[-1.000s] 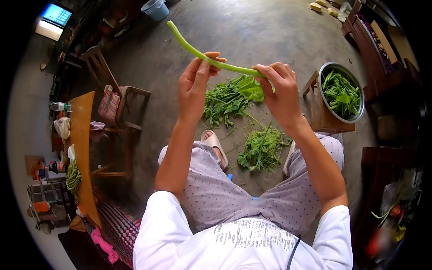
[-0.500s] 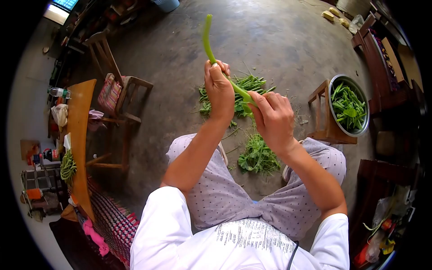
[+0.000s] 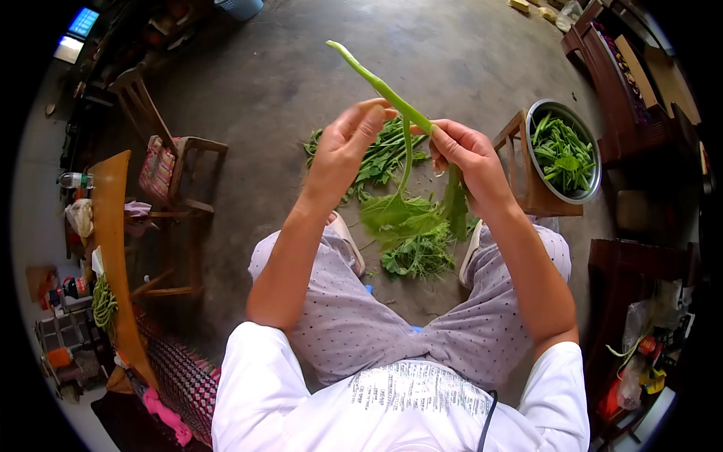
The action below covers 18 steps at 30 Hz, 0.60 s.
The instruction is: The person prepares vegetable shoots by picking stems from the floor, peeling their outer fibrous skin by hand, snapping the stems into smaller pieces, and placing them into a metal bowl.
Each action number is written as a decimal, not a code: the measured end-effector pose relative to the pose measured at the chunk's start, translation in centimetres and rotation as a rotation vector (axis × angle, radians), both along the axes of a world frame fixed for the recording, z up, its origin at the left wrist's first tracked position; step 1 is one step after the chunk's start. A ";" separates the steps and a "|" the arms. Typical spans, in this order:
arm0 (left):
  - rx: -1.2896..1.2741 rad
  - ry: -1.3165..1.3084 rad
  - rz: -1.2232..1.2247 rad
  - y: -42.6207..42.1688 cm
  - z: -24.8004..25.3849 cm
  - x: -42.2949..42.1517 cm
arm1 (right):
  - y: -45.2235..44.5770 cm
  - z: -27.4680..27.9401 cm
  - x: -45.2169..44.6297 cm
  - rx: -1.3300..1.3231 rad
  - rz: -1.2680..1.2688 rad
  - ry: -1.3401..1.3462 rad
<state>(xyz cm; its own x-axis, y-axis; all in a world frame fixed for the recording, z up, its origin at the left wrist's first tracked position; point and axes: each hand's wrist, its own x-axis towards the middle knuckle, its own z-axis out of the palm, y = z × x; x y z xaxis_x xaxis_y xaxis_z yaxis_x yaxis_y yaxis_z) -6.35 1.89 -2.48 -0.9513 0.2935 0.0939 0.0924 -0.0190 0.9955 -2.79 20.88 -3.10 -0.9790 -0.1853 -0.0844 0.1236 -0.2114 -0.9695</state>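
Observation:
A thick green leafy stalk (image 3: 382, 87) slants across in front of me, its cut end up and to the left. My right hand (image 3: 468, 154) pinches its lower part between thumb and fingers. From it hang a thin side stem and broad green leaves (image 3: 403, 217), slightly blurred. My left hand (image 3: 348, 147) is curled with thumb and fingertips together, right beside the stalk's middle; what they pinch, if anything, is hidden. Beyond my hands, a heap of cut green stalks (image 3: 382, 160) lies on the floor. Between my feet sits a pile of leafy trimmings (image 3: 418, 256).
At right, a metal basin (image 3: 597, 175) of cut green pieces rests on a wooden stool (image 3: 512, 139). A wooden chair (image 3: 172, 162) stands to the left, near a wooden table (image 3: 113, 226) with a bundle of green beans (image 3: 105, 303). Dark wooden furniture (image 3: 629, 113) lines the right side.
The left hand has let go of the stalk and shifted left; the right hand now supports it. The stalk tilts further left, and its leaves have come into view below. The view has shifted slightly.

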 end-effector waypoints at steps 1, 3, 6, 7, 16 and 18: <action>0.003 -0.007 -0.001 0.4 -0.4 0.3 | 0.1 -0.1 -0.1 -0.141 0.048 -0.062; 0.105 -0.072 -0.064 0.8 -1.1 0.7 | 0.2 -0.5 -0.2 -0.190 0.064 -0.135; 0.146 -0.166 -0.011 0.5 -1.6 0.5 | 0.6 -0.3 0.0 -0.316 0.140 -0.275; 0.149 -0.195 0.012 0.4 -1.6 0.3 | 0.8 0.8 0.1 -0.306 0.167 -0.305; 0.155 -0.188 0.063 -0.4 -1.6 0.2 | 2.3 0.5 0.0 -0.193 0.318 -0.322; 0.163 -0.168 0.057 -0.3 -1.4 0.2 | 2.4 -0.3 0.2 -0.182 0.308 -0.257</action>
<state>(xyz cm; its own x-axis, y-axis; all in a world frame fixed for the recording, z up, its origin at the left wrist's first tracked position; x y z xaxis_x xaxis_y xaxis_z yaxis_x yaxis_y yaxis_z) -6.12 1.54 -3.88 -0.9723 0.2324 -0.0258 -0.0691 -0.1798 0.9813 -2.63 23.26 -3.40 -0.8275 -0.4992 -0.2568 0.4394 -0.2913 -0.8498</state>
